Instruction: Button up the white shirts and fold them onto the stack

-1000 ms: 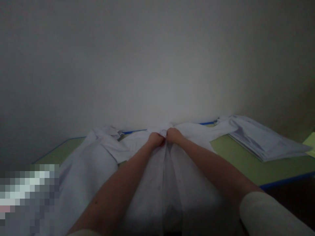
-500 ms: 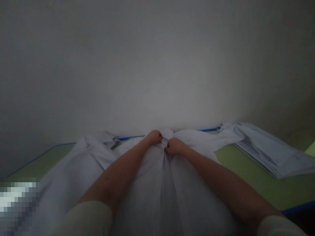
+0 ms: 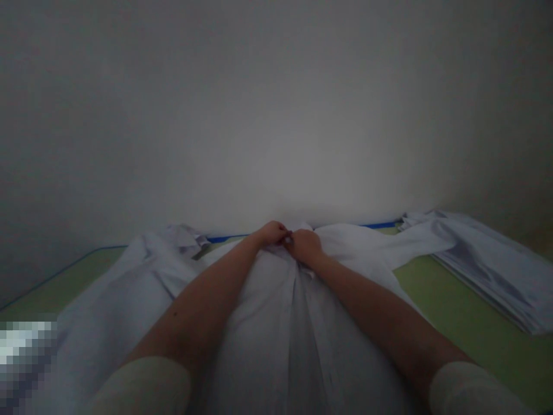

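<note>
A white shirt lies spread across a green table, its front placket running away from me toward the wall. My left hand and my right hand meet at the far end of the placket, near the collar. Both are closed, fingertips pinched on the shirt's front edges and touching each other. What sits between the fingertips is too small and dark to make out. Both forearms stretch over the shirt, with light sleeves at the bottom edge.
A stack of folded white garments lies at the right on the table. The table has a blue rim against a plain pale wall. A crumpled sleeve of the shirt lies at the left. A blurred patch covers the bottom left corner.
My hands stay pinched together at the top of the shirt's placket, shifting slightly. The view has drifted left, so the folded stack sits further right.
</note>
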{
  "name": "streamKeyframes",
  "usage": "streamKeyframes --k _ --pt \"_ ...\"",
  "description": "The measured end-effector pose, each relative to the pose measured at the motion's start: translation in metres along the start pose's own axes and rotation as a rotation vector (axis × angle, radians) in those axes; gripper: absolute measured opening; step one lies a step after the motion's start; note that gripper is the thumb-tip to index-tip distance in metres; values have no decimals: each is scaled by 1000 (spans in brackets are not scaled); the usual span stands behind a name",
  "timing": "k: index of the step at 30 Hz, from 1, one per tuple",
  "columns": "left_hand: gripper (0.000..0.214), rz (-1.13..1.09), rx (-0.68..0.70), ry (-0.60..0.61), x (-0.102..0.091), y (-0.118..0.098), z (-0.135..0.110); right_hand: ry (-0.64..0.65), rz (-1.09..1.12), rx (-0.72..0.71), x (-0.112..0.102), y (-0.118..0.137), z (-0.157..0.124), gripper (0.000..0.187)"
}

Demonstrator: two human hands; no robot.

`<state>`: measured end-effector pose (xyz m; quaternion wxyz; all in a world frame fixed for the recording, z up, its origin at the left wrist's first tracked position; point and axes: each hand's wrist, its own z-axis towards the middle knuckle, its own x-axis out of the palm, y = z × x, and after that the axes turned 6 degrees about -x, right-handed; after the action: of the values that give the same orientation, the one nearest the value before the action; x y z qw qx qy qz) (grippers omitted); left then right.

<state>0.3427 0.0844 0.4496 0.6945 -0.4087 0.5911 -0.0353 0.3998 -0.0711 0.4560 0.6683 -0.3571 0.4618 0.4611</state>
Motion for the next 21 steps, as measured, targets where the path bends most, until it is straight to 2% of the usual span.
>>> streamKeyframes --k 4,11,21 --pt "35 -134 -6 33 8 7 6 -7 -26 -19 6 -3 1 40" --pt "32 -327 -16 90 14 13 7 -93 -43 -68 8 -7 0 32" --pt "25 -511 -130 115 18 7 3 -104 -62 -271 3 -13 2 27"
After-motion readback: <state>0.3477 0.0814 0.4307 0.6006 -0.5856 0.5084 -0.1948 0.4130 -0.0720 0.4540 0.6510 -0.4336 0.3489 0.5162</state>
